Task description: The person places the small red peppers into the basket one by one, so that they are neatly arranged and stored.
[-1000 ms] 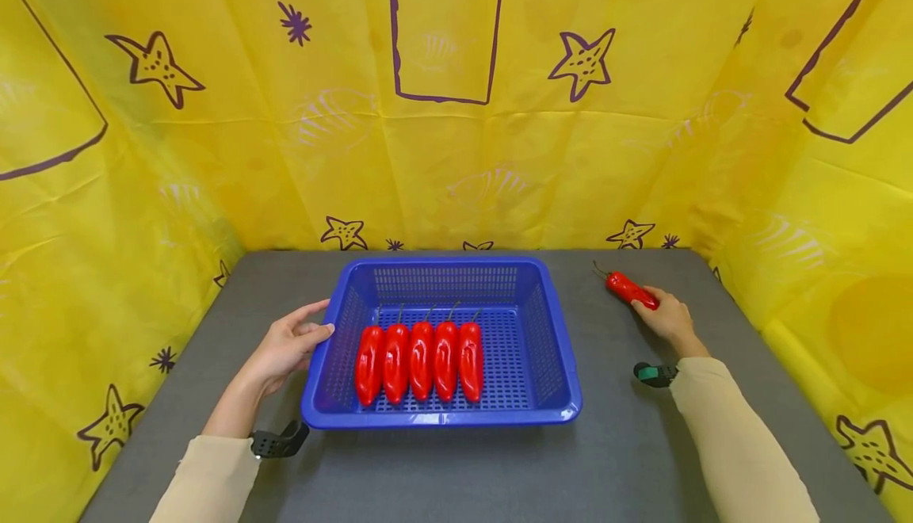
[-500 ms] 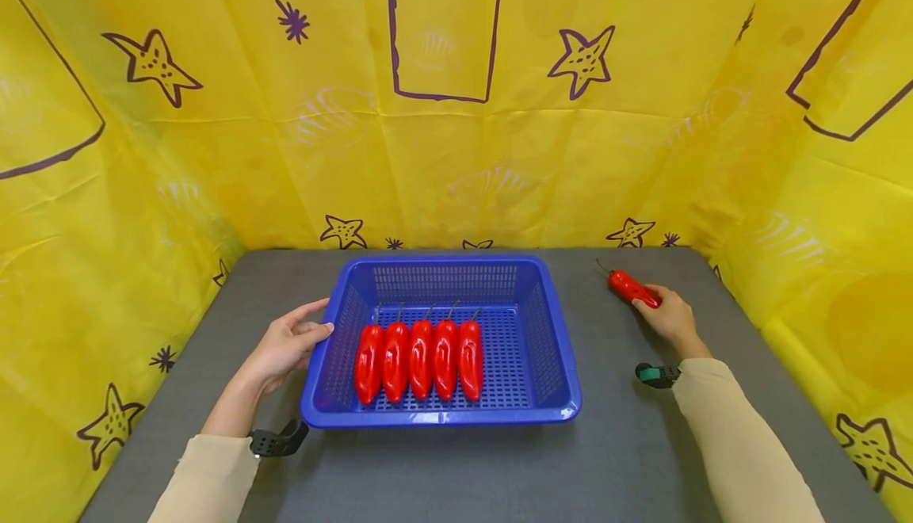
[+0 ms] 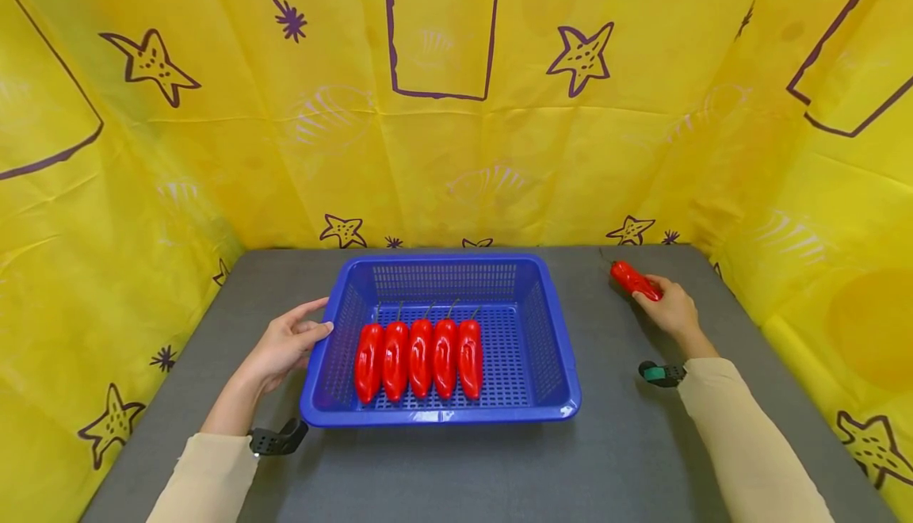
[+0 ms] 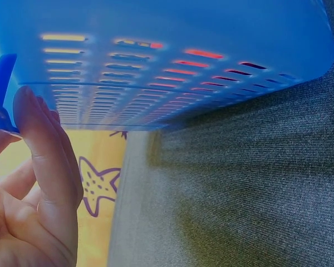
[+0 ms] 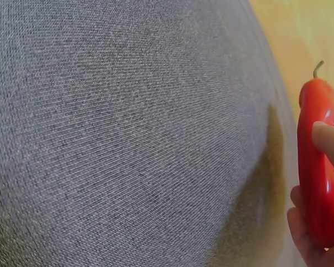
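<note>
In the head view, my left hand [image 3: 281, 349] holds the left rim of a blue plastic basket [image 3: 442, 418], thumb on the rim. The left wrist view shows the fingers [image 4: 47, 150] beneath the rim, against the slotted side wall. Several glossy red chili peppers [image 3: 421, 360] lie side by side in the basket, stems pointing away, toward its left and middle. To the right of the basket, my right hand [image 3: 670, 309] grips another red chili pepper [image 3: 633, 279] near its lower end. In the right wrist view that pepper [image 5: 317, 167] is between thumb and fingers, stem upward.
The basket stands on a grey cloth-covered table [image 3: 499, 475]. Yellow fabric [image 3: 456, 166] printed with starfish hangs along the back and both sides. Inside the basket, bare slotted floor shows to the right of the peppers.
My right hand has shifted slightly away and to the right, carrying the chili pepper with it. The left hand and the basket have stayed in place.
</note>
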Demonstrator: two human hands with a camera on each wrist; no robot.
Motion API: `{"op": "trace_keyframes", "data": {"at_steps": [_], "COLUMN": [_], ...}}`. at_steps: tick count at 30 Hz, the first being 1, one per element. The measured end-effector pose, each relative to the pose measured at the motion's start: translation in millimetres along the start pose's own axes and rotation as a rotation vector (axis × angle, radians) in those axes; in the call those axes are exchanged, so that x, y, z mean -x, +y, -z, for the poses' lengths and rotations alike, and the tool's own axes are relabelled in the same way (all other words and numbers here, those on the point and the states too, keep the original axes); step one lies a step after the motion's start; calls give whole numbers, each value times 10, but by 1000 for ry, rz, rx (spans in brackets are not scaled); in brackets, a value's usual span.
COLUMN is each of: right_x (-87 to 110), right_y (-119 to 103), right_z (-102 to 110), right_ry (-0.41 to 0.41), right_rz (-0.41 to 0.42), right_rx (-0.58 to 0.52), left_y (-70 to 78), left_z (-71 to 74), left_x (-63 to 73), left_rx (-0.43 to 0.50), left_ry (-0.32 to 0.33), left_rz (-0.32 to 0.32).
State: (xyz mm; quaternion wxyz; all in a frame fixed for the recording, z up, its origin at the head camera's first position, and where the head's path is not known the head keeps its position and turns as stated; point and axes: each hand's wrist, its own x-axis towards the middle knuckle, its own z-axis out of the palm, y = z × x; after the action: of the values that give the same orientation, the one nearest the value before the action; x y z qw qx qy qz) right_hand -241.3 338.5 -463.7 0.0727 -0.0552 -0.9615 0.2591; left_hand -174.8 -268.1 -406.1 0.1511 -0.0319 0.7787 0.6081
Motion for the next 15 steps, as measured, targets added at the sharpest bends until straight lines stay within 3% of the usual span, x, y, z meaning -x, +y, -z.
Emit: {"op": "trace_keyframes", "data": {"at_steps": [15], "right_x": [-37], "right_y": [-105], "right_z": [48], "right_ry": [-164], "right_rz": [-12], "right_rx": [-93], "left_y": [5], "left_z": [-3], "left_x": [8], "left_rx": [-13], "left_ry": [3], "left_rz": [-4]}}
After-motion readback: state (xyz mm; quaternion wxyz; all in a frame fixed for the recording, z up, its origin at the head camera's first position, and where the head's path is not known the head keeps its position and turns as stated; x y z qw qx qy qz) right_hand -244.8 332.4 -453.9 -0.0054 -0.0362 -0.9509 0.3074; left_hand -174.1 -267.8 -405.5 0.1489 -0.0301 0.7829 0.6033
